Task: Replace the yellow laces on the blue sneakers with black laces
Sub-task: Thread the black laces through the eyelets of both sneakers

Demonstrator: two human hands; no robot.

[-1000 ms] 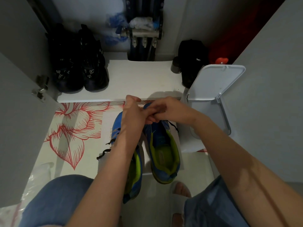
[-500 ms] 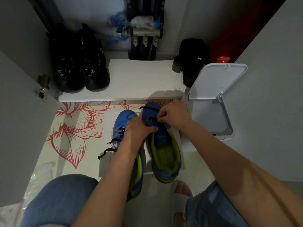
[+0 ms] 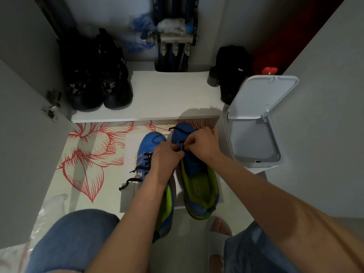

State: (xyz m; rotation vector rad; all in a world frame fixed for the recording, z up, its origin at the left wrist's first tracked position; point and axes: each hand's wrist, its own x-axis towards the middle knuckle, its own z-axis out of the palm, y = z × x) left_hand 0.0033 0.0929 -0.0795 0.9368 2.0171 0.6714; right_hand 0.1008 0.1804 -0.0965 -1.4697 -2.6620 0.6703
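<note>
- Head view: two blue sneakers sit side by side on a floral sheet (image 3: 92,154). The left sneaker (image 3: 150,141) is already threaded in black, with loose ends trailing left.
- The left hand (image 3: 167,159), fingers curled, pinches the right sneaker (image 3: 199,174) at its front eyelets.
- The right hand (image 3: 203,142) pinches the black lace (image 3: 182,131) there.
- A white bin (image 3: 254,152) stands just right, lid open.

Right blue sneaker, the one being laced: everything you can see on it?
The right blue sneaker stands on its sole, toe away from the person, on a white sheet. Blue fabric-looking upper, lime-green lining and insole. A black lace loops loosely over the toe end; nearer the opening it looks unlaced. The left hand pinches its upper at the forefoot; the right hand pinches the lace.
</note>
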